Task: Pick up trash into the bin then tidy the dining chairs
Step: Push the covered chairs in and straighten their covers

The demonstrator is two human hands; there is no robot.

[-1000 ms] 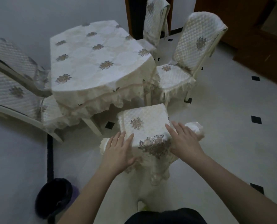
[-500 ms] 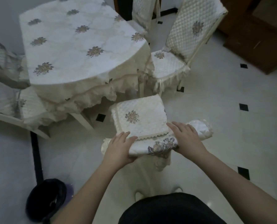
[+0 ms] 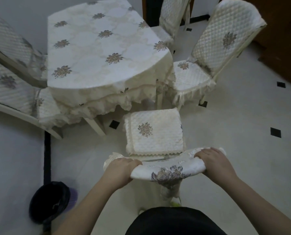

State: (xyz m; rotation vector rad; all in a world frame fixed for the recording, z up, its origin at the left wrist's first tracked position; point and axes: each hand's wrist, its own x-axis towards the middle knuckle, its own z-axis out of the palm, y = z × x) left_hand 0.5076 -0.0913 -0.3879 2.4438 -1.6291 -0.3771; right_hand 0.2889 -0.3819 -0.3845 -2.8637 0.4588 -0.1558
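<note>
A dining chair (image 3: 154, 133) with a cream quilted seat and a flower motif stands in front of me, facing the table (image 3: 97, 53). My left hand (image 3: 119, 170) grips the left end of its padded backrest top, fingers curled over the far edge. My right hand (image 3: 214, 161) grips the right end the same way. The chair's seat lies just short of the table's frilled cloth edge. A dark bin (image 3: 49, 200) lined with a black bag stands on the floor at the lower left.
Another covered chair (image 3: 207, 61) stands right of the table, one more (image 3: 171, 17) behind it, and two (image 3: 9, 73) are on the left. Dark wooden furniture (image 3: 280, 39) fills the upper right. The floor is white tile with small black squares.
My hands went from lying flat on the backrest top to curling round its two ends. The chair now sits closer to the table, and my view has risen above it.
</note>
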